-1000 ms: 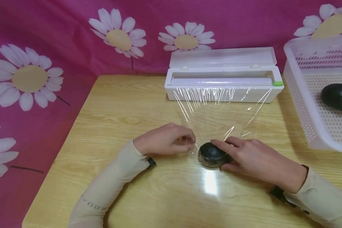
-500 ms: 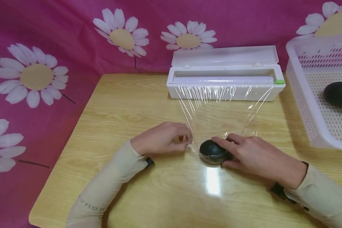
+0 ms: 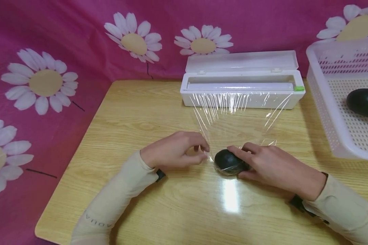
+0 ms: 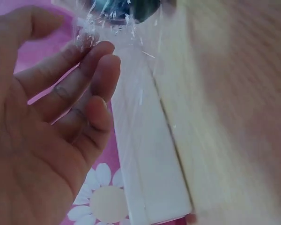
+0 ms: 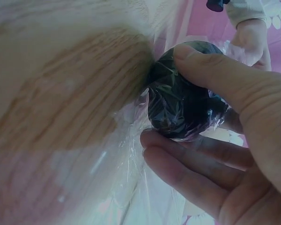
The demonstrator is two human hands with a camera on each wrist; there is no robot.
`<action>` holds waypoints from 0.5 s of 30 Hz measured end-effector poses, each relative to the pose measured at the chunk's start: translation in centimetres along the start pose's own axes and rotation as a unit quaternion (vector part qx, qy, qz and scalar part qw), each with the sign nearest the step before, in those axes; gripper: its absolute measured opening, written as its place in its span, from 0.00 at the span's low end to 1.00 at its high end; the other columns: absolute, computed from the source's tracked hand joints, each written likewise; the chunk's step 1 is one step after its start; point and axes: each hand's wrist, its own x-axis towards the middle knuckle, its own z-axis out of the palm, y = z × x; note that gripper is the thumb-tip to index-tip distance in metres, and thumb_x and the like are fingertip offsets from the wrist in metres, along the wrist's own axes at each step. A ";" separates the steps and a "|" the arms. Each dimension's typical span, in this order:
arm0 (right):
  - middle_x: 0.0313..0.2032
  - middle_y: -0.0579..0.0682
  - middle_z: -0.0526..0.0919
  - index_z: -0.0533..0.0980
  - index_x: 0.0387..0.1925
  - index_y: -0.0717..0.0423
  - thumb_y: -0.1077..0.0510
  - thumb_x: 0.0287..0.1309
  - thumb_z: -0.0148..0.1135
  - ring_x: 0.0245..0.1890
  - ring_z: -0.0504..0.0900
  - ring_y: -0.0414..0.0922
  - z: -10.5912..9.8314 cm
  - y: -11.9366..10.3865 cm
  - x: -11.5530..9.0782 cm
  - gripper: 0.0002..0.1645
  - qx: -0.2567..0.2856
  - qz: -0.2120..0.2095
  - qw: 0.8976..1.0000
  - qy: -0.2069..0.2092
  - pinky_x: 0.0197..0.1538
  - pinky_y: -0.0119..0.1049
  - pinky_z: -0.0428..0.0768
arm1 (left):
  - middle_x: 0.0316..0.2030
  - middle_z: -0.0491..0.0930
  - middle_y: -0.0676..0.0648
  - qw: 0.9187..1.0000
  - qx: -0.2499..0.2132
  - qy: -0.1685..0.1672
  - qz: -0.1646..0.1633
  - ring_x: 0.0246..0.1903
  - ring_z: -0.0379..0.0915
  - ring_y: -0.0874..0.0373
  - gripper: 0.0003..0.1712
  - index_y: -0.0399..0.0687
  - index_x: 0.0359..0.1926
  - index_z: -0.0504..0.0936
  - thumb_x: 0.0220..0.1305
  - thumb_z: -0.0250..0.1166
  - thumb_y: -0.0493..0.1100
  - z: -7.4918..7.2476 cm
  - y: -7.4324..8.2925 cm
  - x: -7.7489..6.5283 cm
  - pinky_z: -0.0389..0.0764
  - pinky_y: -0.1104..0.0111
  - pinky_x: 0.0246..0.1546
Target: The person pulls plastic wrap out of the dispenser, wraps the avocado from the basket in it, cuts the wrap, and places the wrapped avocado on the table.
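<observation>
A dark avocado (image 3: 229, 162), partly wrapped in clear cling film (image 3: 237, 124), sits on the table in the head view. My right hand (image 3: 268, 166) grips it from the right, thumb on one side and fingers on the other, as the right wrist view shows. To its left is my left hand (image 3: 179, 149), fingers loosely bent. A gathered edge of film lies at the left index fingertip (image 4: 86, 40), while the thumb stands apart in the left wrist view. The film stretches back to a roll (image 3: 239, 86) in a white dispenser (image 3: 242, 101).
The dispenser's lid (image 3: 242, 61) is raised, with a green tab (image 3: 299, 88) at its right end. A white perforated basket (image 3: 328, 119) at the right holds another avocado (image 3: 364, 103). Behind the wooden table (image 3: 135, 112) hangs a pink flowered cloth (image 3: 89, 30).
My left hand draws the film edge slightly left, then comes back toward the avocado, its thumb now apart from the fingers. My right hand keeps its grip. The head view shifts a little.
</observation>
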 end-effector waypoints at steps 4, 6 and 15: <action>0.39 0.49 0.84 0.78 0.64 0.50 0.43 0.50 0.80 0.23 0.80 0.39 0.0 0.0 0.0 0.41 -0.001 0.000 1.000 0.004 0.27 0.39 0.82 | 0.43 0.82 0.56 1.000 0.007 0.011 -0.023 0.42 0.76 0.64 0.25 0.50 0.53 0.82 0.64 0.72 0.59 0.9 -0.2 0.0 0.81 0.71 0.47; 0.39 0.49 0.84 0.78 0.64 0.51 0.43 0.50 0.80 0.23 0.80 0.40 0.0 -0.1 0.0 0.41 -0.003 -0.001 1.000 0.005 0.27 0.39 0.82 | 0.41 0.82 0.56 0.999 0.013 0.018 -0.033 0.41 0.77 0.64 0.27 0.50 0.54 0.80 0.62 0.74 0.59 1.3 -0.3 0.1 0.80 0.72 0.46; 0.39 0.50 0.83 0.77 0.64 0.51 0.43 0.51 0.80 0.23 0.79 0.39 0.0 -0.1 0.1 0.41 -0.004 -0.002 1.000 0.003 0.26 0.39 0.82 | 0.38 0.85 0.55 0.999 0.020 0.025 -0.039 0.35 0.78 0.67 0.17 0.48 0.57 0.79 0.67 0.63 0.40 1.2 -0.3 0.0 0.81 0.74 0.41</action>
